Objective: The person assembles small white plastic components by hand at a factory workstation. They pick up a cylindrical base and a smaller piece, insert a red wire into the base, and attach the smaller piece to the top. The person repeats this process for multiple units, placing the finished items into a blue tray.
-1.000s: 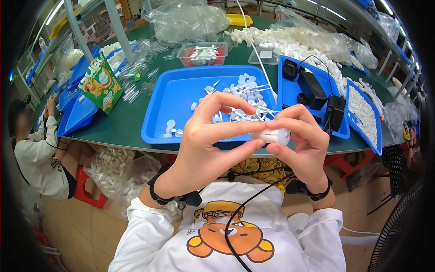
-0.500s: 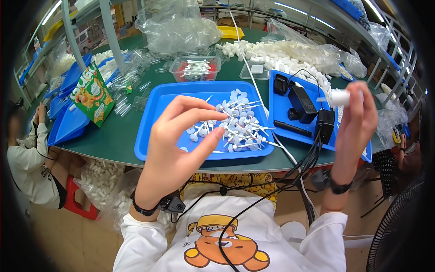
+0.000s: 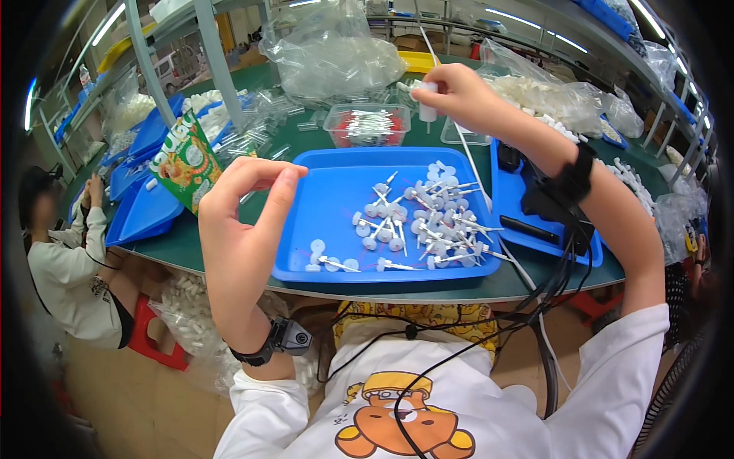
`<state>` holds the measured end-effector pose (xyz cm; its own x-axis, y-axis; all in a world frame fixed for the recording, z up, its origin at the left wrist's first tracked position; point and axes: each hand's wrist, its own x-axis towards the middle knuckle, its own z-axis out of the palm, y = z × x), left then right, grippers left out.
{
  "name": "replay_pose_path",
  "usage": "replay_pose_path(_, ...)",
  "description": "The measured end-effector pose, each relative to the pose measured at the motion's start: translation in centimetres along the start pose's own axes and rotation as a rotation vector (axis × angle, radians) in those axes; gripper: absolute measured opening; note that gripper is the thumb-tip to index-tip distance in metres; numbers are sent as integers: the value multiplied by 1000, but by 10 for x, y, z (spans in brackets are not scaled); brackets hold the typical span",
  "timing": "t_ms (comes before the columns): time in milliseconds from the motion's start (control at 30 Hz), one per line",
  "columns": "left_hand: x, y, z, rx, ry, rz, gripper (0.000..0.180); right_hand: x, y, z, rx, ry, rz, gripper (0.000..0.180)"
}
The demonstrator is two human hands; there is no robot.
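My right hand (image 3: 462, 98) reaches to the far middle of the table, its fingers closed round a small white plastic cylinder (image 3: 428, 107) held upright. This cylinder is just beyond the tray, beside a clear plastic box (image 3: 367, 128) of thin white sticks with red about them. My left hand (image 3: 243, 210) hovers by the left rim of the blue tray (image 3: 325, 183), thumb and forefinger pinched together; whatever may be between the tips is too small to see. Inside the tray lies a loose heap of small white stemmed parts with round translucent discs (image 3: 447, 210).
A second blue tray (image 3: 512, 233) at the right holds black devices and cables. A green snack bag (image 3: 186, 164) stands at the left near clear tubes (image 3: 264, 126). White cylinders and plastic bags (image 3: 325, 57) cover the back. A co-worker (image 3: 73, 252) sits at far left.
My right hand has swung from the right side to the far middle with the white cylinder. The left hand has drawn away from the heap, its spread fingers now pinched together.
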<state>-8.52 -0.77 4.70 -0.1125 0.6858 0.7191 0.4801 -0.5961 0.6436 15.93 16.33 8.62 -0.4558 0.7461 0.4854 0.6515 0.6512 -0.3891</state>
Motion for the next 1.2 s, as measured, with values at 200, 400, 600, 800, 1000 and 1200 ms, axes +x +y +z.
replay_pose_path(200,5,-11,-32,38,93,-135,14,51,-6,45,77,-737,122,31)
replay_pose_path(400,10,-21,-31,60,78,-142,18,51,-11,71,18,-1097,129,33)
replay_pose_path(600,11,-21,-22,48,12,-136,17,53,-21,81,-26,-961,7,35)
replay_pose_path(800,8,-25,-33,-34,144,-149,17,98,-65,149,-9,-880,-299,39)
replay_pose_path(1000,12,-26,-47,-44,309,-115,19,118,-98,191,15,-876,-299,40)
replay_pose_path(1200,9,-29,-56,-50,331,-115,20,118,-102,206,-52,-912,-265,39)
